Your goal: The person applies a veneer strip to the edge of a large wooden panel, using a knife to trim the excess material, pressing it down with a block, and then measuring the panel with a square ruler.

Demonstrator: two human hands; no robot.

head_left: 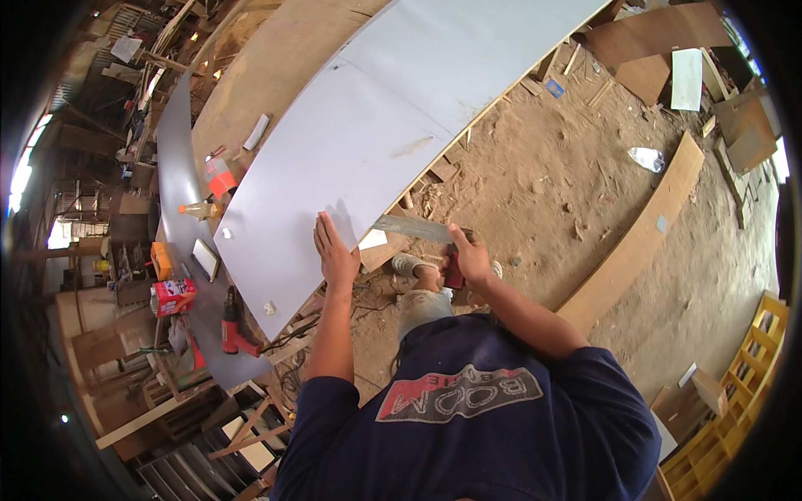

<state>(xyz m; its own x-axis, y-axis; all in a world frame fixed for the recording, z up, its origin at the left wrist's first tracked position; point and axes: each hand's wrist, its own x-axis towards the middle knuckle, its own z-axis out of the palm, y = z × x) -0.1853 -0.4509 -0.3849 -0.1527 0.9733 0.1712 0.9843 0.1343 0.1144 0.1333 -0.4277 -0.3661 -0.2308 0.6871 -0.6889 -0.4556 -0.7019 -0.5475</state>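
A large pale grey sheet (351, 150), glossy on top, stretches from the centre of the view to the far edge. My left hand (337, 257) rests on it near its right edge, fingers straight and held together. In my right hand (473, 257) is a handsaw (418, 228), gripped by its dark red handle. Its grey blade points left and its tip reaches the sheet's right edge, just beyond my left hand. Whether the teeth bite into the edge cannot be made out. Small white lumps (269, 309) sit on the sheet's near left part.
Left of the sheet, a red heat gun (236, 332), a red tin (173, 296) and an orange-capped bottle (199, 210) lie on a dark sheet. A long wooden strip (639, 225) lies on the dirt floor at right. A yellow ladder-like frame (735, 392) stands lower right.
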